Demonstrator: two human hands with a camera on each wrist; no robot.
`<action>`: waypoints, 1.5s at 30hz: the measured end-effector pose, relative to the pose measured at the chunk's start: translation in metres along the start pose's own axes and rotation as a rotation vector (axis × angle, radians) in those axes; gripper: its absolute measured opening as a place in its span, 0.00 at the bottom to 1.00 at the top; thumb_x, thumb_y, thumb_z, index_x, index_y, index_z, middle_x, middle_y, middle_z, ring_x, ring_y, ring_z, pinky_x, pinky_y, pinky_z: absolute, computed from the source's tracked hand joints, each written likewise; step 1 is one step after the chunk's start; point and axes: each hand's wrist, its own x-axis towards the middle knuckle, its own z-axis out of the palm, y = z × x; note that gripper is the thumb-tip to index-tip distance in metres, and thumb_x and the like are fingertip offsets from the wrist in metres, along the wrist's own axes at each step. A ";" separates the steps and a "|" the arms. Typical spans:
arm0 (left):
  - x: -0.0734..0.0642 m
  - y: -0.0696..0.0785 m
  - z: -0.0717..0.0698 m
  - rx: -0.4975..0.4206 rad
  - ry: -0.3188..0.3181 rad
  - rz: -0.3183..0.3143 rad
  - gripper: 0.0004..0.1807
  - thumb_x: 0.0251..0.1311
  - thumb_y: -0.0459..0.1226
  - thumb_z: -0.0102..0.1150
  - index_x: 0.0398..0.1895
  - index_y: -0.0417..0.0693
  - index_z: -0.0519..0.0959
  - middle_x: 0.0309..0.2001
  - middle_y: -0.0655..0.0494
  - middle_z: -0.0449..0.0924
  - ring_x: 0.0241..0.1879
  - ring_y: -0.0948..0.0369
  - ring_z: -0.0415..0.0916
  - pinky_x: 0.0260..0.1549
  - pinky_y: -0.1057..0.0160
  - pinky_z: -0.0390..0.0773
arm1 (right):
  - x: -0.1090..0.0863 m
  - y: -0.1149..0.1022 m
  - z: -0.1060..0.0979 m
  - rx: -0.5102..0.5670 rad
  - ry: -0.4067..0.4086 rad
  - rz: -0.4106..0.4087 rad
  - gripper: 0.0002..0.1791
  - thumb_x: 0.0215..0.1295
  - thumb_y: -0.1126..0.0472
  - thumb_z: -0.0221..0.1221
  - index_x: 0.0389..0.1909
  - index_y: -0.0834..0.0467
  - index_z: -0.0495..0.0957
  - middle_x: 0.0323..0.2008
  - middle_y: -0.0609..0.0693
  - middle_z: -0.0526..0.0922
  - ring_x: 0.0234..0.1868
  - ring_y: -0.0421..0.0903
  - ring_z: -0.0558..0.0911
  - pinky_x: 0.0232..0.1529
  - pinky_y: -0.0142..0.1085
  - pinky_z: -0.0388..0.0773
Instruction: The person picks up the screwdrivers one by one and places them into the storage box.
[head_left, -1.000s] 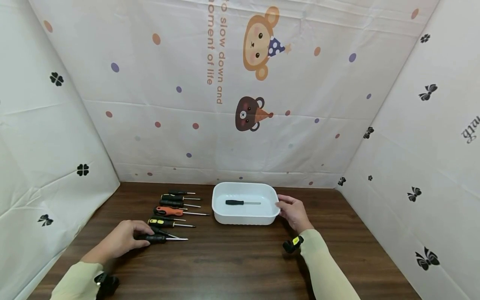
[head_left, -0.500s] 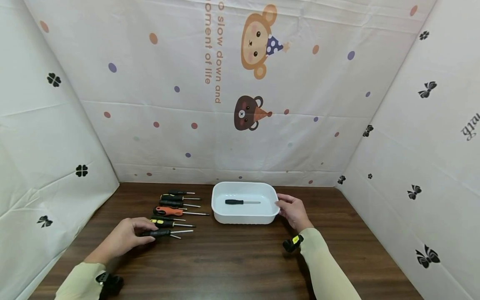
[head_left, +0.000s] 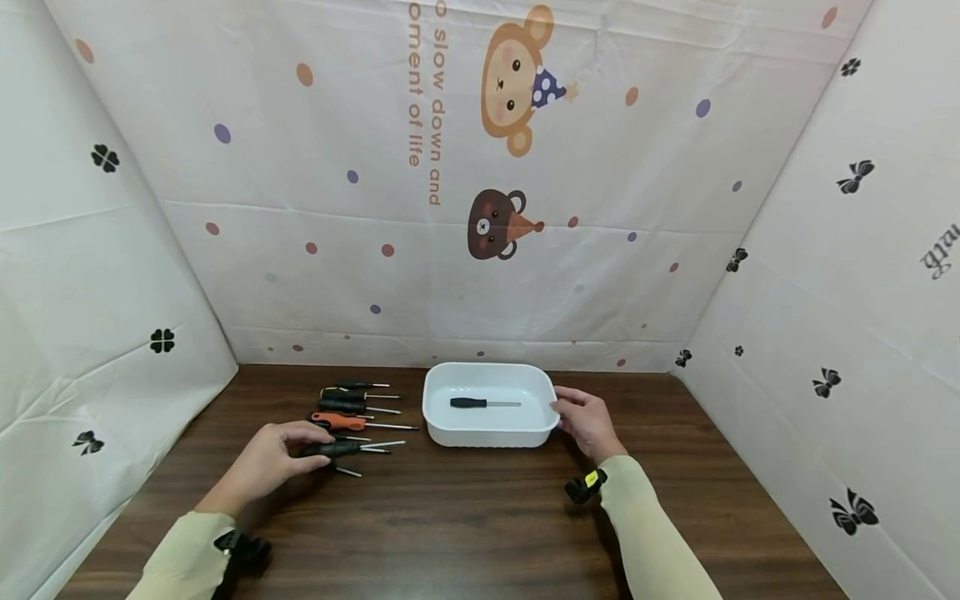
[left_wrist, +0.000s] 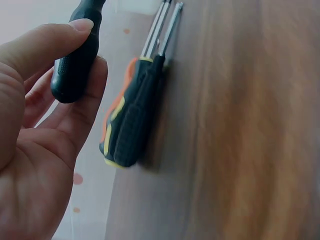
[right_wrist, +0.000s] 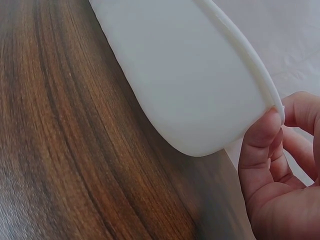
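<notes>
My left hand [head_left: 279, 457] pinches the black handle of a screwdriver [left_wrist: 77, 65] between thumb and fingers, raised above the tools on the left. In the left wrist view, a black-and-yellow screwdriver [left_wrist: 129, 110] and another dark-handled one lie on the table below it. At the white plastic box [head_left: 491, 437], my right hand [head_left: 588, 423] grips the right-hand rim, thumb on the outer wall in the right wrist view. Inside the box lies one small screwdriver [head_left: 468, 403] with a dark handle, its shaft pointing right.
Left of the box, several screwdrivers lie in a column on the brown wooden table [head_left: 465, 533], among them an orange-handled one [head_left: 341, 422]. Printed white cloth [head_left: 337, 275] stands behind the table and along both sides.
My left hand has lifted the black screwdriver and carried it rightward and toward the back, over the yellow-marked one. A shorter screwdriver stays behind on the table. The right hand keeps its grip.
</notes>
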 end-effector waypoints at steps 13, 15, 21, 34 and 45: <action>0.021 0.020 0.012 -0.151 0.030 0.044 0.19 0.55 0.42 0.77 0.49 0.47 0.88 0.49 0.51 0.88 0.41 0.73 0.79 0.37 0.69 0.82 | 0.002 0.001 0.000 -0.015 0.006 -0.004 0.24 0.66 0.68 0.65 0.63 0.64 0.79 0.56 0.65 0.84 0.30 0.43 0.82 0.33 0.30 0.83; 0.024 0.021 0.014 -0.173 0.030 0.052 0.18 0.55 0.42 0.77 0.49 0.48 0.88 0.50 0.51 0.87 0.43 0.73 0.80 0.38 0.69 0.83 | 0.002 0.001 0.000 -0.017 0.006 -0.004 0.24 0.66 0.68 0.65 0.63 0.64 0.79 0.56 0.64 0.83 0.30 0.43 0.82 0.33 0.31 0.83; 0.031 0.025 0.019 -0.176 0.046 0.065 0.17 0.56 0.43 0.77 0.48 0.51 0.89 0.51 0.51 0.86 0.43 0.73 0.80 0.37 0.69 0.83 | 0.001 0.000 0.000 -0.024 0.000 -0.009 0.23 0.67 0.67 0.65 0.63 0.64 0.79 0.57 0.64 0.82 0.31 0.43 0.82 0.35 0.31 0.84; 0.052 0.042 0.025 -0.207 0.058 0.103 0.15 0.53 0.40 0.78 0.45 0.51 0.89 0.48 0.49 0.87 0.43 0.72 0.82 0.39 0.71 0.83 | 0.001 0.000 0.000 -0.011 -0.004 -0.002 0.23 0.67 0.68 0.65 0.63 0.64 0.79 0.58 0.63 0.82 0.32 0.43 0.82 0.36 0.33 0.84; 0.069 0.048 0.032 -0.311 0.014 0.040 0.17 0.53 0.40 0.79 0.47 0.48 0.89 0.51 0.45 0.87 0.34 0.63 0.85 0.33 0.62 0.87 | 0.001 0.000 0.000 0.000 -0.008 -0.008 0.25 0.67 0.67 0.65 0.64 0.65 0.78 0.54 0.63 0.85 0.30 0.41 0.82 0.34 0.31 0.84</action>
